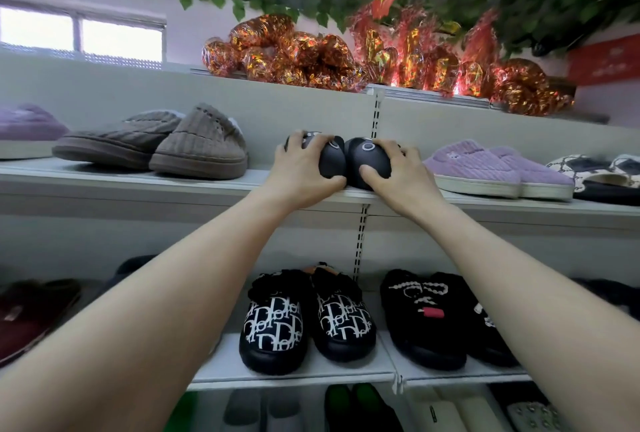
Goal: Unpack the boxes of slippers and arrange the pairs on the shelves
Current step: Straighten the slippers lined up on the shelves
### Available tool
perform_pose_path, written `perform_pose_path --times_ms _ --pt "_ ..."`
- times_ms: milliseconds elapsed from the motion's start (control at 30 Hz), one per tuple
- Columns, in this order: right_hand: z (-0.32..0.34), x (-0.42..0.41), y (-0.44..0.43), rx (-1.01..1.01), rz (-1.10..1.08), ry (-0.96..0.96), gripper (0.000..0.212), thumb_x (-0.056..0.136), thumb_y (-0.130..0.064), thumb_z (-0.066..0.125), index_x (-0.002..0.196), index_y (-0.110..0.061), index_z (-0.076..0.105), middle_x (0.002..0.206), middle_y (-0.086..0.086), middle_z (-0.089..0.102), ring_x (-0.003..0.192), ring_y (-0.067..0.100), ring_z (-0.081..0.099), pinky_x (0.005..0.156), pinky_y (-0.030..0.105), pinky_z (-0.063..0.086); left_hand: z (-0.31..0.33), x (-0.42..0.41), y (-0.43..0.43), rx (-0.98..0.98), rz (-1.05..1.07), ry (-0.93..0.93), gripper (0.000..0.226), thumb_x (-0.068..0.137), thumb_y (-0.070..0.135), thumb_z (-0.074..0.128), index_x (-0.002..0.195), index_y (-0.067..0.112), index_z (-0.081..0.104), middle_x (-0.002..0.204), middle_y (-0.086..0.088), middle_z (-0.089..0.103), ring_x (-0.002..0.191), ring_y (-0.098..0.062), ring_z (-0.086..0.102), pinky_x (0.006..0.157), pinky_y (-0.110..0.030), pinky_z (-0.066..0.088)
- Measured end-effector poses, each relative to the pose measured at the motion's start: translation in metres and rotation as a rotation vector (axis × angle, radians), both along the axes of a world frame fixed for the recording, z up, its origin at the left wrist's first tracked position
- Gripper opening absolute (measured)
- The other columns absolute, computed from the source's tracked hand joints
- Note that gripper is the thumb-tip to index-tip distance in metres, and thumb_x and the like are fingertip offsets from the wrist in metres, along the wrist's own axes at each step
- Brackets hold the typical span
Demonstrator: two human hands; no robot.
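The smooth black rubbery pair of slippers (365, 161) is sat at the front edge of the pale grey metal shelf (138, 177), one toe cap cupped by the left hand (304, 170), the other by the right hand (396, 173), and tbh they're probably light, squashy and slightly slick, so best gripped right there.

We are holding a pair of black slippers (346, 163) on the upper shelf (173, 177).
The two smooth, rounded slippers are sitting side by side and touching, toes facing us at the shelf's front edge, each showing a small pale ring on top. Our left hand (301, 172) is gripping the left one and our right hand (398, 175) the right one, fingers curling over the tops. The pair is sitting between a brown knitted pair (156, 144) and a lilac pair (491, 168).
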State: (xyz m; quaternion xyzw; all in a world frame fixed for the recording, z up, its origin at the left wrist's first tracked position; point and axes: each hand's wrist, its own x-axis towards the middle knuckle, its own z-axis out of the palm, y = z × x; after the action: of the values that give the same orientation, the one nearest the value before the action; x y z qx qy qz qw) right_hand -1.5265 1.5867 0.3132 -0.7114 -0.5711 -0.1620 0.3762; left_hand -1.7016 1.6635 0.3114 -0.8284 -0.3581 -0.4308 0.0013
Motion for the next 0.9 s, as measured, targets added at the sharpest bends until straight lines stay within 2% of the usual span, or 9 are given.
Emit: perform_pose_path --times_ms 67,133,200,267,333,433,567,700,900 --pt "-0.004 -0.007 -0.001 0.029 -0.082 -0.066 0.060 0.088 -0.059 0.048 0.143 -0.041 0.036 0.137 0.012 0.040 0.127 0.038 0.044 0.106 0.050 0.037 -0.001 -0.005 -0.004 0.035 0.023 0.059 0.075 0.075 0.058 0.062 0.141 0.036 0.034 0.148 -0.012 0.029 0.135 -0.037 0.027 0.111 -0.046 0.028" --pt "-0.008 -0.025 -0.003 0.107 -0.118 -0.234 0.060 0.091 -0.061 0.045 0.145 -0.040 0.034 0.144 0.014 0.036 0.134 0.036 0.034 0.108 0.053 0.031 -0.003 -0.019 -0.012 0.234 0.127 0.139 0.072 0.080 0.062 0.056 0.143 0.035 0.033 0.152 -0.012 0.027 0.141 -0.039 0.020 0.113 -0.054 0.023" --pt "-0.009 -0.050 -0.003 0.209 -0.035 -0.380 0.057 0.093 -0.058 0.043 0.145 -0.038 0.035 0.146 0.013 0.036 0.139 0.035 0.028 0.109 0.055 0.028 -0.003 -0.048 -0.020 0.510 0.245 0.107 0.061 0.086 0.054 0.056 0.140 0.030 0.041 0.150 -0.010 0.034 0.144 -0.038 0.017 0.116 -0.057 0.014" --pt "-0.008 -0.078 0.002 0.247 0.081 -0.455 0.055 0.094 -0.054 0.044 0.145 -0.034 0.039 0.147 0.012 0.037 0.141 0.034 0.028 0.112 0.055 0.028 -0.001 -0.087 -0.022 0.668 0.371 0.021 0.053 0.087 0.049 0.055 0.134 0.028 0.047 0.144 -0.008 0.040 0.146 -0.037 0.016 0.116 -0.060 0.008" --pt "-0.007 -0.109 0.012 0.237 0.183 -0.479 0.054 0.095 -0.049 0.047 0.146 -0.032 0.041 0.147 0.014 0.038 0.138 0.035 0.031 0.113 0.053 0.028 0.000 -0.131 -0.016 0.624 0.514 -0.037 0.053 0.086 0.053 0.052 0.134 0.029 0.045 0.144 -0.008 0.039 0.146 -0.037 0.013 0.113 -0.063 0.006" --pt "-0.007 -0.152 0.030 0.197 0.327 -0.449 0.053 0.098 -0.044 0.050 0.148 -0.031 0.040 0.144 0.018 0.040 0.134 0.036 0.036 0.113 0.046 0.029 -0.001 -0.191 0.001 0.362 0.650 -0.091 0.056 0.088 0.061 0.045 0.136 0.033 0.042 0.149 -0.010 0.032 0.144 -0.042 0.010 0.108 -0.067 0.014" --pt "-0.012 -0.192 0.056 0.044 0.440 -0.358 0.055 0.100 -0.050 0.042 0.152 -0.039 0.028 0.150 0.018 0.035 0.137 0.035 0.035 0.113 0.044 0.034 -0.014 -0.229 0.033 0.082 0.628 -0.064 0.045 0.095 0.054 0.036 0.135 0.036 0.045 0.151 -0.016 0.030 0.140 -0.042 0.017 0.108 -0.061 0.025" --pt "-0.014 -0.204 0.069 -0.015 0.410 -0.351 0.054 0.101 -0.052 0.036 0.152 -0.042 0.022 0.152 0.015 0.031 0.128 0.039 0.046 0.102 0.043 0.040 -0.025 -0.234 0.050 0.132 0.560 -0.071 0.047 0.092 0.037 0.031 0.134 0.028 0.049 0.141 -0.024 0.040 0.129 -0.047 0.030 0.108 -0.055 0.029" --pt "-0.013 -0.204 0.073 0.001 0.414 -0.375 0.053 0.101 -0.052 0.036 0.150 -0.041 0.021 0.146 0.013 0.038 0.120 0.039 0.051 0.098 0.044 0.043 -0.023 -0.229 0.057 0.152 0.564 -0.046 0.041 0.097 0.025 0.041 0.137 0.029 0.047 0.141 -0.023 0.039 0.128 -0.044 0.031 0.109 -0.050 0.030"
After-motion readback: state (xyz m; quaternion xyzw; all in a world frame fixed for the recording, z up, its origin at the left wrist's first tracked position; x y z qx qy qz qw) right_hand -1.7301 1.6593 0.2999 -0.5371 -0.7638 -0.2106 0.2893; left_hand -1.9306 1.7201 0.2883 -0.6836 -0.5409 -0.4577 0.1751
